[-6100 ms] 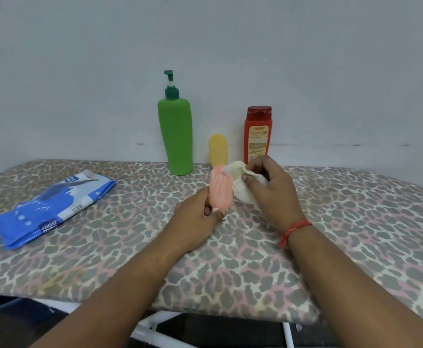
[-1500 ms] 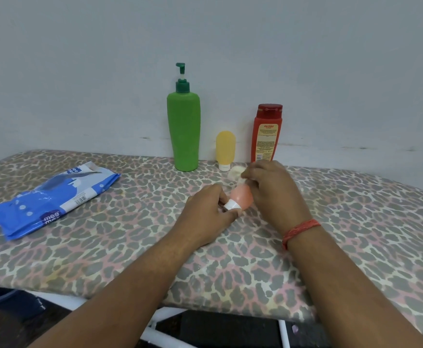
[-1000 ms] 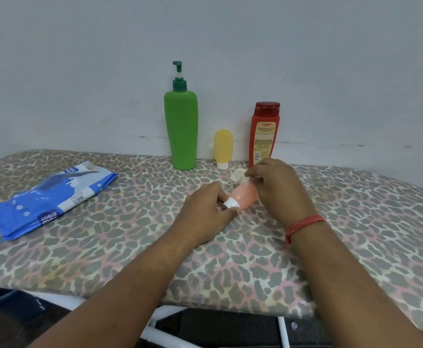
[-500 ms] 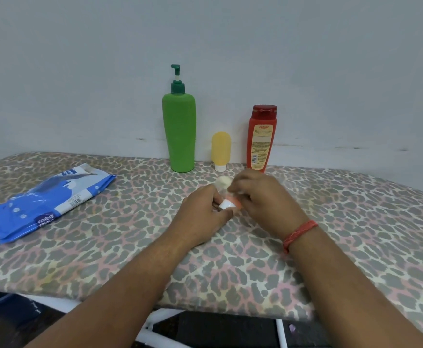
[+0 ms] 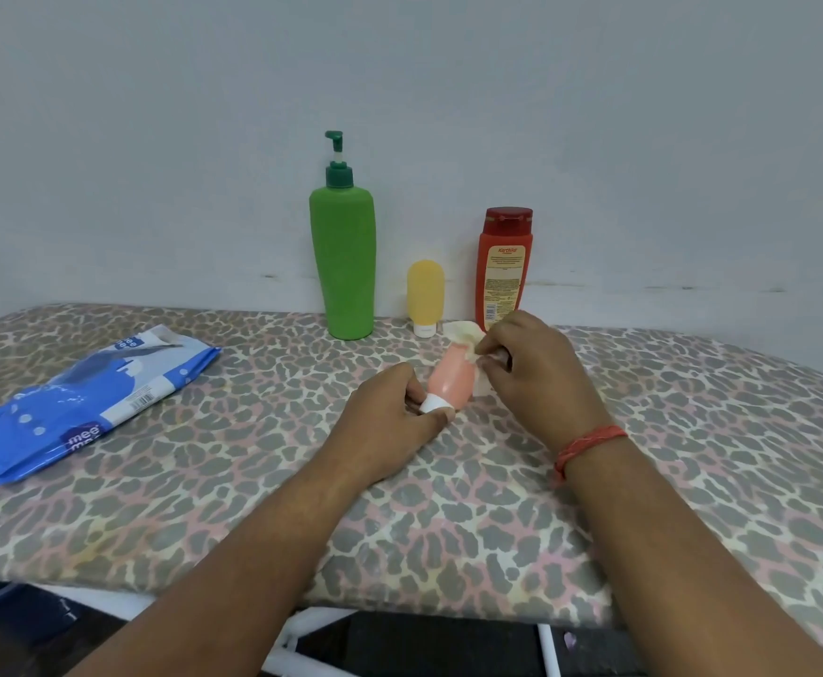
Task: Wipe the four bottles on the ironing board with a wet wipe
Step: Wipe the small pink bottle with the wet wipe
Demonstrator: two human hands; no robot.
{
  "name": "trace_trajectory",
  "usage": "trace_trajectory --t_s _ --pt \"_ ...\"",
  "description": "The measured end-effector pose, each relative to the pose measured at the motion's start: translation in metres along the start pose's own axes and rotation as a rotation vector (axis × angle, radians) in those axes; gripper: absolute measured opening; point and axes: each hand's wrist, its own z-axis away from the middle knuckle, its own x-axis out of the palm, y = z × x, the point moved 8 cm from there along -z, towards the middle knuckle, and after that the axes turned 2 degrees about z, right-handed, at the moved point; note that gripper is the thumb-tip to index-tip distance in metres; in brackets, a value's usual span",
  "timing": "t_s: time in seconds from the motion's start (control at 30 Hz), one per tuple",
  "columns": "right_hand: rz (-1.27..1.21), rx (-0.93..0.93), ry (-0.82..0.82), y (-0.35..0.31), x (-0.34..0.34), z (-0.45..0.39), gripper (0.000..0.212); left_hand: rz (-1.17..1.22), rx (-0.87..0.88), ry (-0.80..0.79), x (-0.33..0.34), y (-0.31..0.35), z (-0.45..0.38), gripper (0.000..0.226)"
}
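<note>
The left hand [image 5: 390, 412] pinches the white cap of the pink bottle [image 5: 451, 378], tilted above the middle of the ironing board [image 5: 693, 432]; half a second ago the bottle was all but hidden, now the right hand [image 5: 531, 368], clutching the wet wipe [image 5: 463, 332], has slid up to its base; this bottle's wipe looks almost finished.

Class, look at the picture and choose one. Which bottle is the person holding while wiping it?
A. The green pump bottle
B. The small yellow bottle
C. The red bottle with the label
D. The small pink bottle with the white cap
D: the left hand pinches the white-capped end of the pink bottle while the right hand presses the wet wipe to it; the other three stand untouched by the wall.
</note>
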Motion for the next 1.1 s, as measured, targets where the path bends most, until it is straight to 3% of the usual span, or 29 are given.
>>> trace_trajectory --t_s 0.17,0.3,0.6,0.83,1.0,1.1 --pt "-0.071 -0.209 -0.191 -0.023 0.018 0.009 0.009 0.022 0.007 -0.008 -0.001 0.001 0.002 0.031" --pt "-0.03 -0.001 0.124 -0.002 -0.002 -0.002 0.009 0.003 0.007 -0.01 -0.001 -0.001 0.002 0.032" --pt "-0.039 -0.11 0.201 -0.016 -0.005 -0.009 0.013 -0.036 0.053 -0.024 0.0 0.002 0.003 0.035" --pt "-0.046 -0.172 0.135 -0.025 0.002 -0.009 0.014 -0.013 0.047 -0.017 0.0 0.002 0.002 0.035" --pt "-0.086 -0.251 -0.143 -0.036 0.022 0.007 0.01 0.059 0.02 -0.023 -0.001 0.001 0.002 0.032" --pt "-0.103 -0.208 -0.097 -0.025 0.015 0.004 0.011 0.047 0.015 -0.024 -0.001 0.002 0.003 0.032"
